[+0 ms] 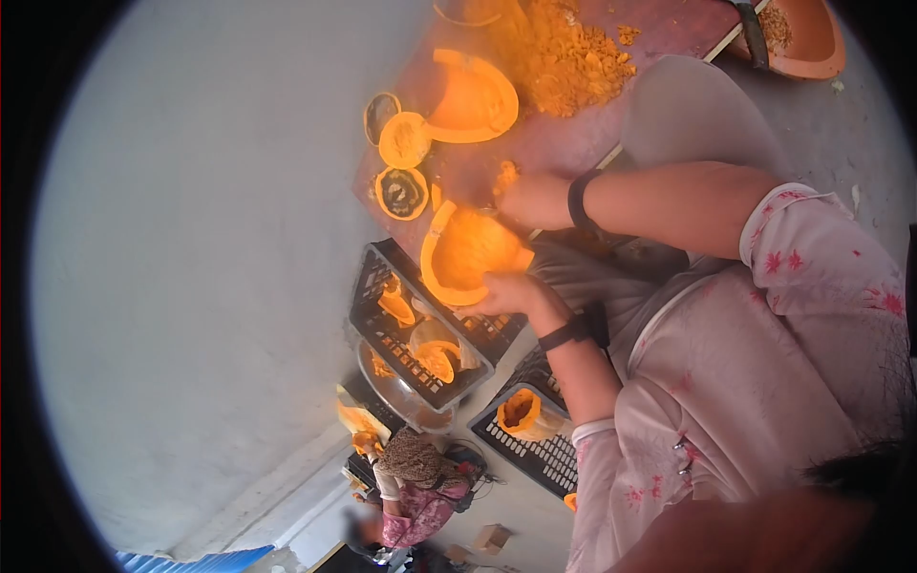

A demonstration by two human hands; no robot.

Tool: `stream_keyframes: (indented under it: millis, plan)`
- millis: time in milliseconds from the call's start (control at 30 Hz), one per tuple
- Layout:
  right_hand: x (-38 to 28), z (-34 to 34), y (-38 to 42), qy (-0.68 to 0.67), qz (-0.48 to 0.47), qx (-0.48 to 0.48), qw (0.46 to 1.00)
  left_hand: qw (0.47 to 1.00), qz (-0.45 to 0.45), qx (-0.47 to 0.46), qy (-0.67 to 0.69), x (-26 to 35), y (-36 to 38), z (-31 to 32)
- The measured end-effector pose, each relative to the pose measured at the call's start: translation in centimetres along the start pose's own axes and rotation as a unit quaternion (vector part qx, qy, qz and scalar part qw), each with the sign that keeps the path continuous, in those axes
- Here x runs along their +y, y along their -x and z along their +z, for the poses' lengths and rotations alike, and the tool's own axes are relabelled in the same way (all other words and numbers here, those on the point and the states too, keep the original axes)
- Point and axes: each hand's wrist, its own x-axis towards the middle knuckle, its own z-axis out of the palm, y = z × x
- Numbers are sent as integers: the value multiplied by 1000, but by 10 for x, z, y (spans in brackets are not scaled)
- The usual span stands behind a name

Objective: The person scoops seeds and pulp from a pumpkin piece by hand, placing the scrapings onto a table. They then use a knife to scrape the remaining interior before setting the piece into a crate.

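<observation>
A hollowed, curved piece of pumpkin (478, 250) is in my left hand (506, 294), whose fingers hold its lower rim from beneath. Beside the upper edge of that piece is my right hand (533, 201), closed, with a dark band on the wrist. Orange pumpkin pulp (506, 176) shows at its fingers; whatever else it grips is hidden. Just beyond, on the reddish table (382, 181), lie a large hollow pumpkin shell (478, 100), a round pumpkin slice (405, 140) and a dark-centred pumpkin end (401, 194).
A heap of pumpkin pulp (573, 67) covers the table's far end. Below are a black crate (420, 325) with pumpkin pieces, a metal basin (420, 413) and another crate (535, 458). An orange bowl (807, 43) stands top right. Another person (430, 482) works lower down.
</observation>
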Motion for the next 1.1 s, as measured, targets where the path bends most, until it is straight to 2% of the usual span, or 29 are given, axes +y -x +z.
stream_keyframes:
  millis: [133, 233, 333, 433, 567, 633, 733, 833, 933, 1100]
  plan:
    - [1, -1, -1, 12, 11, -23, 1000, 1000, -10, 9, -8, 9, 4, 4]
    - [3, 4, -3, 24, 24, -13, 999, 1000, 17, -11, -5, 0, -2, 0]
    - [13, 1, -3, -61, 70, -9, 996, 1000, 16, 10, -16, -7, -3, -2]
    - [4, -18, 2, -96, 96, -12, 991, 998, -36, 58, -14, -7, -3, -3]
    - [-5, -14, 4, -59, 43, -1, 997, 992, -102, 74, 14, 8, 1, -4]
    - [-7, -14, 0, -35, 10, -19, 999, 993, -104, 60, 14, 1, -6, -10]
    - [-6, -3, -3, -26, -11, 16, 999, 991, -122, 3, 63, 0, -14, -21]
    - [-4, 3, -6, -43, -5, 12, 999, 979, -192, -3, 69, 7, -19, -31]
    - [-3, 5, -6, -59, 30, -17, 998, 974, -207, -33, 84, 14, -20, -36]
    - [1, 15, -3, -107, 64, -39, 991, 976, -188, -29, 108, 13, -15, -30]
